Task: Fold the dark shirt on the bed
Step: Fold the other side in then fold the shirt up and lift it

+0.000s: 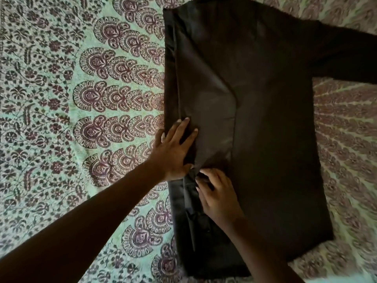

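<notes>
On the patterned bedspread (81, 99) lies the dark shirt (265, 129), 1 sleeve out; my left hand (173, 148) presses flat, my right hand (216, 193) pinches its folded edge.

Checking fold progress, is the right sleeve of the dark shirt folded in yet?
No, the sleeve still sticks out sideways from the dark shirt over the bedspread.

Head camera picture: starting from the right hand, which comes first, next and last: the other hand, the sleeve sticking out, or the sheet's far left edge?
1. Left hand, pressing flat just up-left of the right hand.
2. Dark shirt's outstretched sleeve, upper right.
3. Patterned green bedsheet's left edge, far left.
</notes>
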A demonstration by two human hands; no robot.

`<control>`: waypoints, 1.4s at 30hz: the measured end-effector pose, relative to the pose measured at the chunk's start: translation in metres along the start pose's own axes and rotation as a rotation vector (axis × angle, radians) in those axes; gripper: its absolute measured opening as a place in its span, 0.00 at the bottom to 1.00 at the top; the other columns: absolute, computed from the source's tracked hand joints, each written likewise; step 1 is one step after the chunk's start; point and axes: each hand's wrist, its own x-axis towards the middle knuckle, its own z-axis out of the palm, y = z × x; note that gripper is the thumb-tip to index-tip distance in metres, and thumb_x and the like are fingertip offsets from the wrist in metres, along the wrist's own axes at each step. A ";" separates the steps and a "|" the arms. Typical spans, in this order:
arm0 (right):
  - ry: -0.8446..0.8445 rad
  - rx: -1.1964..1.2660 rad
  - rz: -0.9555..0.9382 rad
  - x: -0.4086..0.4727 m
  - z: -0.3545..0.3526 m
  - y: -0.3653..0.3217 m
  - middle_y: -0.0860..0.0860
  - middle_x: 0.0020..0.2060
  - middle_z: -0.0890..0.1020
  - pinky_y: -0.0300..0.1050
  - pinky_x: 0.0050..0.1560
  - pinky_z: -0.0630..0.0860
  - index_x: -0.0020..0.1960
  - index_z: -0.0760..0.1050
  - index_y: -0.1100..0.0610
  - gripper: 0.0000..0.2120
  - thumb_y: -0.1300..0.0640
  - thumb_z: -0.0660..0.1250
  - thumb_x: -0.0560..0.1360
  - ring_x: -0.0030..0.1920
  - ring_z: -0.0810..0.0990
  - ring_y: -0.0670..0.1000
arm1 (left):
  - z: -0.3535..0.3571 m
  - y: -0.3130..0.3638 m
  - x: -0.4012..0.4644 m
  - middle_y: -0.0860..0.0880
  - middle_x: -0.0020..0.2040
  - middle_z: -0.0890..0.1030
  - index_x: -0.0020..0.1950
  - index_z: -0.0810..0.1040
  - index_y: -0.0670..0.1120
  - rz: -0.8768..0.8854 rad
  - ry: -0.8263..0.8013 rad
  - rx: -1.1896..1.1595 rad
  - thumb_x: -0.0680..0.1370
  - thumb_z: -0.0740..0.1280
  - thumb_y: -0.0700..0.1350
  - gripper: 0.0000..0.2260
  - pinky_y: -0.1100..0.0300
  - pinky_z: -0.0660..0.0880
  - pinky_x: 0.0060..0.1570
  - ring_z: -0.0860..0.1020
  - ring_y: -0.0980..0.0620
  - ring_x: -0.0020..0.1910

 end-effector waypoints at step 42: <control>0.522 0.326 0.665 0.071 -0.167 0.356 0.52 0.57 0.75 0.27 0.44 0.75 0.65 0.76 0.60 0.16 0.64 0.69 0.77 0.50 0.76 0.45 | -0.071 0.265 0.263 0.44 0.66 0.74 0.65 0.75 0.45 0.065 0.407 -0.335 0.76 0.69 0.43 0.17 0.43 0.77 0.58 0.77 0.39 0.60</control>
